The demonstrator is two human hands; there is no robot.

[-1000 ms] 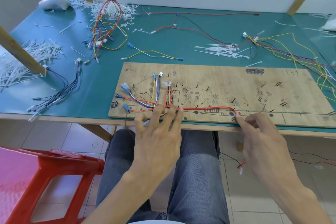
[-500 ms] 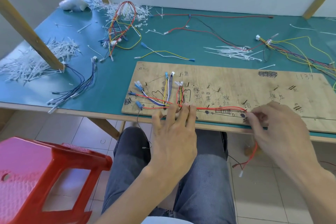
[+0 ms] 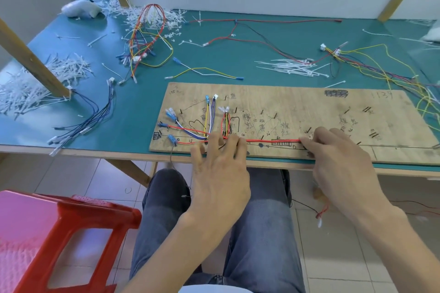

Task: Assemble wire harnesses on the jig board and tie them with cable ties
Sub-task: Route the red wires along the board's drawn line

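The jig board (image 3: 309, 107) lies along the near edge of the green table (image 3: 142, 93), and the harness on it is only partly laid. At the board's left end a fan of short branches (image 3: 209, 116) with blue and white terminals is already routed up to its marks, and the red wires (image 3: 273, 141) run rightward along the drawn trunk line. The left hand (image 3: 219, 169) lies flat, fingers straight, pressing down where the branches meet the trunk. The right hand (image 3: 338, 159) has its fingers curled in at the far end of the red run and looks to be pinching the wires against the board (the fingertips themselves are hidden). One red tail with a white connector (image 3: 320, 216) dangles below the table edge, so that lead seems not yet seated. The board's right half carries no wire at all. No tie can be made out on this harness, while the loose cable ties (image 3: 292, 68) wait just behind the board. By this reckoning, routing is perhaps midway and tying has not begun.
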